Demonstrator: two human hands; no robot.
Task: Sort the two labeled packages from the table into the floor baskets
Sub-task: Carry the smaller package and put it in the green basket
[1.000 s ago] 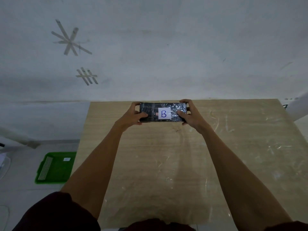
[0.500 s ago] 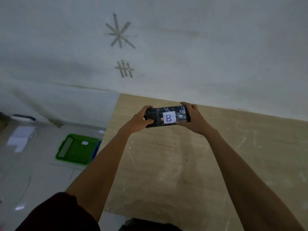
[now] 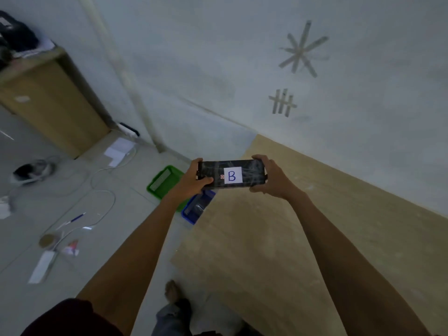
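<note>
Package marked "B" (image 3: pixel 232 175), black and wrapped in clear film with a white label, is held clear of the table (image 3: pixel 315 238), above its left edge. Left hand (image 3: pixel 194 178) is closed on the package's left end, thumb across the front face; right hand (image 3: pixel 269 178) is closed on its right end. The package is level, label facing the camera.

Green basket (image 3: pixel 164 181) sits on the floor left of the table, touching or nearly touching the blue basket (image 3: pixel 194 209) at the table edge. The blue basket holds a dark item, not identifiable. The green one shows a pale strip inside.

Judgement: the carry step is in hand, with release not yet made. Basket labels cannot be read, so the destination is unconfirmed. The next move calls for lowering the package left of the table and over the matching basket before letting go.
</note>
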